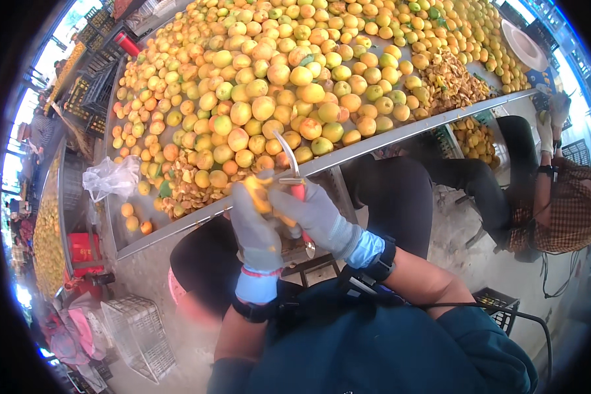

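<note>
At the near edge of the metal worktop (400, 138), low centre of the head view, both gloved hands meet over the person's lap; left hand (256, 226) in a grey glove, fingers (243, 203) curled round a small yellow-orange fruit (259, 194), holding it up just below the worktop rim; right hand (315, 213) also grey-gloved, fingers closed on the red handle of a curved metal tool (289, 161), its blade arcing up over the fruit toward the pile; whether the blade touches the fruit cannot be told, the two are very close; blue cuffs and dark wristbands on both wrists; worktop is heaped with a pile of yellow and orange fruits (276, 85), some greenish, spread nearly edge to edge; heap of brown pits and scraps (450, 82) at the far right end of the pile, another patch of scraps (190, 187) near the left front edge; clear plastic bag (111, 177) lying at the worktop's left edge; white hat (524, 46) at the top right; another person in a checked shirt (568, 210) seated at right, white-gloved hand (546, 128) raised; white mesh crate (141, 335) on the floor lower left; red container (82, 248) beside it, further left.
</note>
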Demonstrator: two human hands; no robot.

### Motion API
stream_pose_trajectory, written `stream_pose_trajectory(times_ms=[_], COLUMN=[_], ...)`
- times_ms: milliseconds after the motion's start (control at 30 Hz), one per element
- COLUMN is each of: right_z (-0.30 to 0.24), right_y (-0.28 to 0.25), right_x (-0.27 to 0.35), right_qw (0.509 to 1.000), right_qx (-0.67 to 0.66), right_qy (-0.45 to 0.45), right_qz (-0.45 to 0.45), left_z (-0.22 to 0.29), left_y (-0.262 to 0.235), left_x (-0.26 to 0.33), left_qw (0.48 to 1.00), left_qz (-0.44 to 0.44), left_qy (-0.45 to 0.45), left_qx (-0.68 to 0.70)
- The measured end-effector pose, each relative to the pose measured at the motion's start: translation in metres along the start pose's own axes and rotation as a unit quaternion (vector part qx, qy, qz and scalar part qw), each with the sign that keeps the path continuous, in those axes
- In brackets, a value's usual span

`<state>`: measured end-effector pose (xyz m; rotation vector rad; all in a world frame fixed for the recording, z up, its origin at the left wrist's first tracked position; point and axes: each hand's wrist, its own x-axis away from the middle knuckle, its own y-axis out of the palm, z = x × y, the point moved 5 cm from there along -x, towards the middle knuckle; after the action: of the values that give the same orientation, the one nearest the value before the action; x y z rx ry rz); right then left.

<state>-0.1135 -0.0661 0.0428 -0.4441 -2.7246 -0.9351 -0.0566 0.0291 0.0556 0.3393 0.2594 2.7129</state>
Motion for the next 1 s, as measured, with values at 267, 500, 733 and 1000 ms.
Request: stream_pose_trajectory(times_ms=[267, 500, 733, 1000], right_z=[-0.001, -0.046, -0.096, -0.095], right_y=[-0.035, -0.036, 0.027, 0.039], right_x=[0.004, -0.006, -0.015, -0.016], right_qw=[0.998, 0.933, 0.973, 0.972], right_qx=[0.031, 0.287, -0.073, -0.035], right_qy=[0.051, -0.214, -0.217, -0.232], right_qz=[-0.037, 0.031, 0.015, 0.031], left_z=[-0.009, -0.009, -0.003, 0.016], left_y=[-0.028, -0.03, -0.017, 0.001], left_x=[-0.022, -0.013, 0.002, 0.013], left_qw=[0.96, 0.982, 0.883, 0.789], left_qz=[-0.042, 0.003, -0.024, 0.03], left_qy=[-0.123, -0.081, 0.284, 0.362], left_qx=[0.247, 0.169, -0.372, -0.496])
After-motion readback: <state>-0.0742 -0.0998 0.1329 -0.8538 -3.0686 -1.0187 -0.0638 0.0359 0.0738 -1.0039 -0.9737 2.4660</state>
